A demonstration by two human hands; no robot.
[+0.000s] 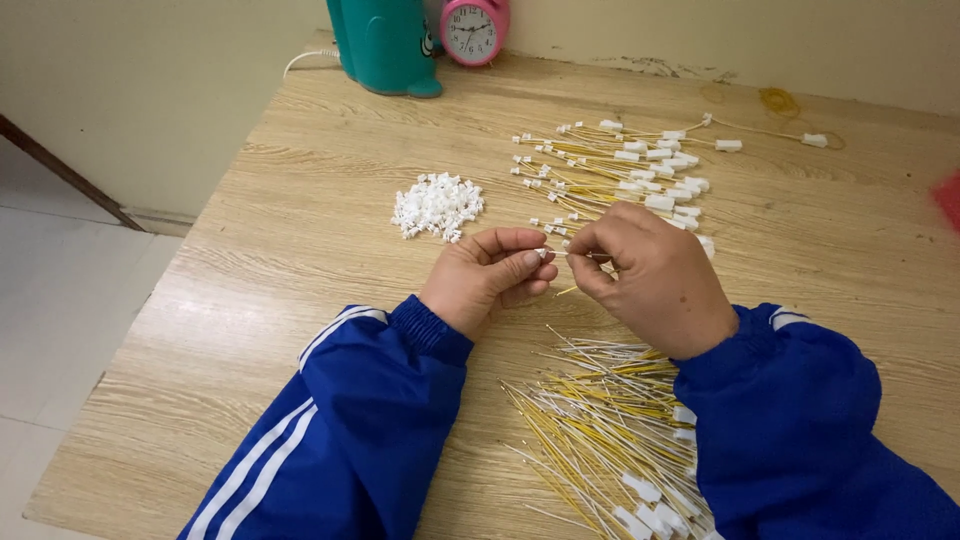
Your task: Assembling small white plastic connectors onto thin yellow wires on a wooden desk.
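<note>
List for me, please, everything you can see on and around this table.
Loose connectors: one heap, white, table centre-left.
Finished leads: one pile, yellow with white plugs, far side.
Bare wires: one bundle, yellow and white, near edge.
Alarm clock: one, pink, back edge.
Container: one, teal, beside clock.
Table: one, light wood.
Left hand: pinching a small white connector.
Right hand: pinching a wire end.
</note>
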